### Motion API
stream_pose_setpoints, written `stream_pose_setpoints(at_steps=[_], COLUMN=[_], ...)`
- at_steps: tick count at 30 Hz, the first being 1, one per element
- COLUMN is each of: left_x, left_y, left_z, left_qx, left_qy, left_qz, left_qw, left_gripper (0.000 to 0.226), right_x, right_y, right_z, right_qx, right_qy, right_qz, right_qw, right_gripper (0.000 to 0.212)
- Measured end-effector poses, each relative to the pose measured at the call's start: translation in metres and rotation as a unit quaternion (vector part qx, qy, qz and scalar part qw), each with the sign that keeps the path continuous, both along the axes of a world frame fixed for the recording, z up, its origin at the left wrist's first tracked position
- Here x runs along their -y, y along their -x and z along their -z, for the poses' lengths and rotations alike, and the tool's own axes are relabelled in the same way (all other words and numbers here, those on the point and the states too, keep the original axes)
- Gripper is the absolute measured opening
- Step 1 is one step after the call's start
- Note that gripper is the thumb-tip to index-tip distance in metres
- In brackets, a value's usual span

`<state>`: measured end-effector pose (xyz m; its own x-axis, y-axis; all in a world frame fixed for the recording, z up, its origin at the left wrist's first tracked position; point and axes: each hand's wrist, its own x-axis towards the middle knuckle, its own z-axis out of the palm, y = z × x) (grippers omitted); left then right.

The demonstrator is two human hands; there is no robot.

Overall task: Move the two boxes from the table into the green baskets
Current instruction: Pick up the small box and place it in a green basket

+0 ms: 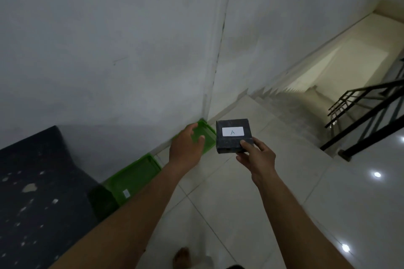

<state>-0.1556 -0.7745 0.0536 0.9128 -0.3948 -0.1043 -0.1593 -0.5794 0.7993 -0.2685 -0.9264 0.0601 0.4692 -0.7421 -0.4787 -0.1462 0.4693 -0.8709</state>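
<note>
- Two green plastic baskets sit on the pale glossy tiled floor (284,181) against the grey plaster wall (109,50); we see the farther basket (208,135) partly behind our left hand, and the nearer basket (133,178) under our left forearm.
- Beyond our right hand a stairwell (290,102) drops away, with a black metal railing (367,113) to that hand's right.
- To the left of our left arm lies a dark, speckled table surface (35,192), touching or just beside the nearer basket.
- Bright ceiling lights reflect off the tiles to the right of our right forearm.
- We hold a small dark square box (233,135) in our right hand (256,157), thumb on its top near corner and fingers underneath; it is up in the air, over the floor just right of the farther basket.
- Its top carries a white rectangular label (232,131) marked with a handwritten "A"; the wrapping looks dark and slightly wrinkled.
- Our left hand (185,146) is spread wide and empty, hovering over the farther basket, just left of the box and not touching it.
- A bare foot (181,257) shows below our arms.
</note>
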Motion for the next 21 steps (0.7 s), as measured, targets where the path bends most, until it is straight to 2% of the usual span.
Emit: stream_pose_setpoints(at_steps=[4, 11, 17, 21], left_x=[0.009, 0.020, 0.026, 0.018], left_y=[-0.038, -0.114, -0.153, -0.162], left_z=[-0.004, 0.010, 0.016, 0.023], left_qx=[-0.011, -0.012, -0.041, -0.057], left_qy=[-0.001, -0.009, -0.028, -0.012], left_qz=[-0.026, -0.140, -0.247, -0.330], left_qw=[1.000, 0.990, 0.968, 0.942], left_gripper=[0.046, 0.048, 0.048, 0.048], right_x=[0.024, 0.061, 0.072, 0.056], right_y=[-0.050, -0.161, -0.248, -0.290], right_z=[-0.001, 0.016, 0.039, 0.059], right_qx=[-0.002, -0.013, -0.032, -0.044], right_qy=[-0.005, 0.008, 0.004, 0.004], right_qz=[-0.028, -0.137, -0.258, -0.343], right_qw=[1.000, 0.991, 0.966, 0.938], right_gripper=[0.052, 0.051, 0.045, 0.051])
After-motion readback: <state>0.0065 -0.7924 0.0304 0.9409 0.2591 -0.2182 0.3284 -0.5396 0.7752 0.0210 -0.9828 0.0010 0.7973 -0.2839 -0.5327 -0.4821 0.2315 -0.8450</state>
